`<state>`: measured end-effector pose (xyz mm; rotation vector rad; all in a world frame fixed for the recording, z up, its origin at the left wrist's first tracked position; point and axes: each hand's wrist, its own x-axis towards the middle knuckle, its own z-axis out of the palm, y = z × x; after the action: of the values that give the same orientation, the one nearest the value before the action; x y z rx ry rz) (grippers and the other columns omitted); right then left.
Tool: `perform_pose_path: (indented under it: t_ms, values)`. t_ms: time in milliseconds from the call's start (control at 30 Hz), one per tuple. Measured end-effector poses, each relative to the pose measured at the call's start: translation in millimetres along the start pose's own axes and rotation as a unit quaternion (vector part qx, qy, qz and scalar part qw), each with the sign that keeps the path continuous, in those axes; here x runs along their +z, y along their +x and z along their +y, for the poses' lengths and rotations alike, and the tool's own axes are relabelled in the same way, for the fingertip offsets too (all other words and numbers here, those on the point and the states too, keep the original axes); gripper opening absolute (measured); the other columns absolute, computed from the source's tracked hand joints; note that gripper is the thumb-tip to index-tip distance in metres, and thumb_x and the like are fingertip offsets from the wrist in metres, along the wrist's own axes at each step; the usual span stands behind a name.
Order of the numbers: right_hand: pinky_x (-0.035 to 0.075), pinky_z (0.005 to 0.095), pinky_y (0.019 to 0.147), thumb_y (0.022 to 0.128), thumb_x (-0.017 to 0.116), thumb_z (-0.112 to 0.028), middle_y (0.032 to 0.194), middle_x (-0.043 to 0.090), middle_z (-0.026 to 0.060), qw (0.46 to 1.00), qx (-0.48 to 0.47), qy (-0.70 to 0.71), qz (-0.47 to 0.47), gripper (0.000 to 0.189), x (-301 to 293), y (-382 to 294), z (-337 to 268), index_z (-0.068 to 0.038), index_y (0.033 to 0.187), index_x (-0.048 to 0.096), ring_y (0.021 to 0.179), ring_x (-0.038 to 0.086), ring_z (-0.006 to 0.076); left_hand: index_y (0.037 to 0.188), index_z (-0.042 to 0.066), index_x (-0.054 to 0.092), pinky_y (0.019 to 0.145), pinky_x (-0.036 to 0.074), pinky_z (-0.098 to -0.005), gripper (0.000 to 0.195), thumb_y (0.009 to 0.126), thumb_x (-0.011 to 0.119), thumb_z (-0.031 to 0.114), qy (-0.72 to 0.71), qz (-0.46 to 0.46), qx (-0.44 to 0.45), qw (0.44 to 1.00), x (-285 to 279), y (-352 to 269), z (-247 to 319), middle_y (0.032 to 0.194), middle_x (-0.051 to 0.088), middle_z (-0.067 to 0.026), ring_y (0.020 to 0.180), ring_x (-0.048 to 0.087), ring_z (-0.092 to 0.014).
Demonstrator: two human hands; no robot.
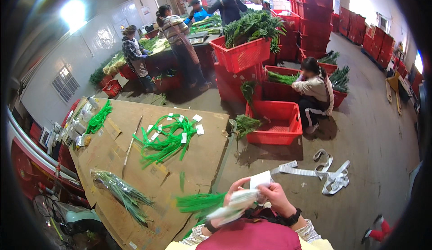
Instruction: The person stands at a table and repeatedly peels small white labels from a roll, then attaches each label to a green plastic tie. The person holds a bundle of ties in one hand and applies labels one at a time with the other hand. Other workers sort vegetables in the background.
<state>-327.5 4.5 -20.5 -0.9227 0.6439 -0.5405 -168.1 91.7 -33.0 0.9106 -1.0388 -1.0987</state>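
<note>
My left hand (233, 192) is closed around a bunch of green netting strips (200, 202) with white labels (238, 201) at their ends; motion blurs part of it. Close beside it, my right hand (277, 196) pinches a white label (260, 179) between thumb and fingers. A long white strip of labels (297, 171) trails past my hands and lies in loops on the floor. To my left, on the cardboard-covered table (111, 196), a loose coil of green netting strips (168, 138) has white tags. A clear-wrapped bunch of leafy greens (125, 194) rests nearer me.
A thin stick (132, 145) and more green netting (99, 117) lie on the table. Beyond its corner stands a red crate (275, 123). One person (314, 88) squats by crates of greens; others work at a back table. Stacked red crates (312, 17) rise behind.
</note>
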Motion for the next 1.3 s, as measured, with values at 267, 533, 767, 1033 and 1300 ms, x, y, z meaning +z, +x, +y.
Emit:
perform_pose_path:
  t_ms: [267,533,767,1033,1300]
  values:
    - [0.050,0.0255,0.064,0.089,0.056,-0.016,0.084,0.063,0.0061,0.997,0.033,0.053,-0.034,0.021,-0.3,-3.7,-9.3,0.004,0.094,0.061,0.071,0.061,0.0127,0.122,0.000,0.049,0.060,0.047,-0.0204,0.035,0.089,0.047,0.012,-0.204,0.042,-0.281,0.937,10.2,-1.9,24.8,0.085,0.061,-0.0066,0.069,0.059,-0.011]
    - [0.042,0.0212,0.061,0.084,0.056,-0.010,0.073,0.061,0.0019,0.991,-0.108,0.023,0.072,0.013,-5.2,5.2,2.1,0.002,0.081,0.063,0.064,0.054,0.0077,0.130,-0.004,0.038,0.087,0.046,-0.0282,0.046,0.088,0.047,0.013,-0.217,0.028,-0.225,0.950,8.8,5.9,30.4,0.117,0.053,-0.0181,0.100,0.056,-0.021]
    - [0.045,0.0233,0.064,0.087,0.056,-0.016,0.084,0.062,0.0035,0.982,-0.133,-0.121,0.066,0.020,-5.9,13.9,9.3,-0.001,0.099,0.061,0.073,0.055,0.0105,0.119,-0.001,0.038,0.078,0.042,-0.0290,0.036,0.088,0.044,0.014,-0.102,0.045,-0.180,0.977,5.6,9.1,23.9,0.106,0.048,-0.0156,0.090,0.052,-0.021]
    - [0.048,0.0242,0.069,0.081,0.062,-0.005,0.086,0.064,0.0059,0.977,-0.159,-0.139,-0.028,0.015,24.8,0.9,-12.6,0.001,0.095,0.059,0.076,0.059,0.0109,0.098,0.004,0.045,0.053,0.040,-0.0266,0.017,0.088,0.039,0.016,0.931,0.026,0.174,0.320,17.5,-2.1,64.5,0.079,0.046,-0.0077,0.062,0.048,-0.016]
    - [0.043,0.0218,0.061,0.074,0.070,-0.004,0.076,0.059,0.0026,0.931,-0.235,-0.261,0.098,0.027,21.4,8.0,-6.9,0.000,0.097,0.056,0.067,0.053,0.0077,0.084,0.009,0.045,0.044,0.035,-0.0275,0.011,0.087,0.039,0.018,0.958,0.046,0.122,0.256,26.3,15.6,73.5,0.067,0.042,-0.0030,0.051,0.044,-0.014]
